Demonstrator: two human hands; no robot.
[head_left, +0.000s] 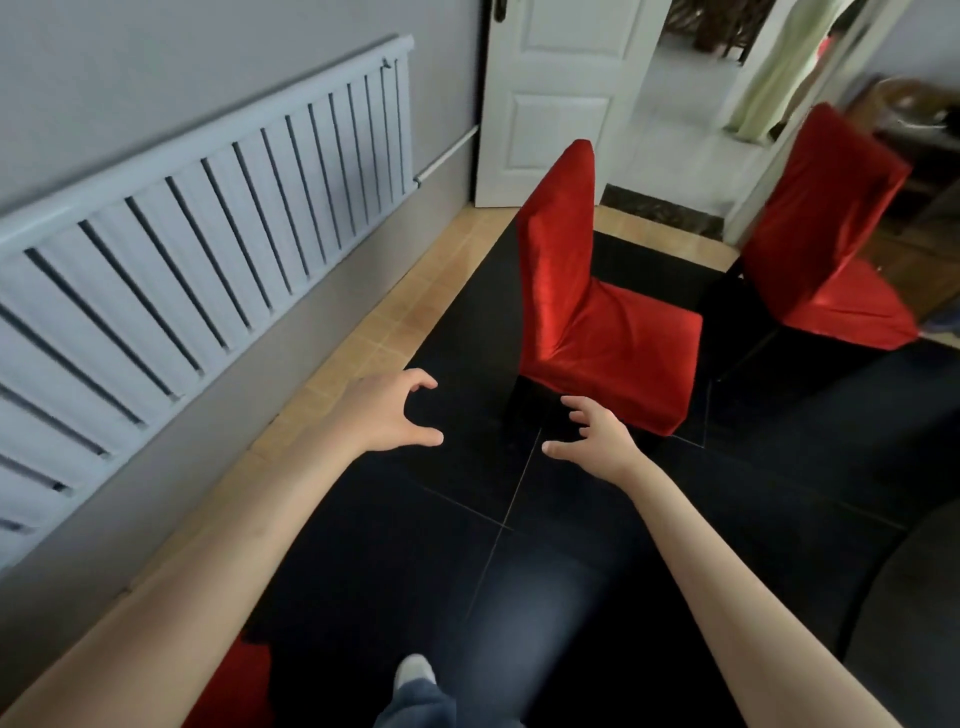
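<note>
Room: black tiled floor (363, 545) with a tan strip along the left wall, where a white radiator (208, 234) hangs; white door (561, 93) at the far end.
Near chair (597, 322): red-covered, standing mid-floor just beyond both hands.
Far chair (831, 234): same red cover, farther right.
Left hand (389, 415): stretched forward, fingers loosely curled, thumb apart, holding nothing.
Right hand (597, 436): fingers spread, empty, close before the seat's near corner.

Soft daylight from doorway (691, 104); floor (545, 587) glare; wide-angle edge bending; slight motion blur.
</note>
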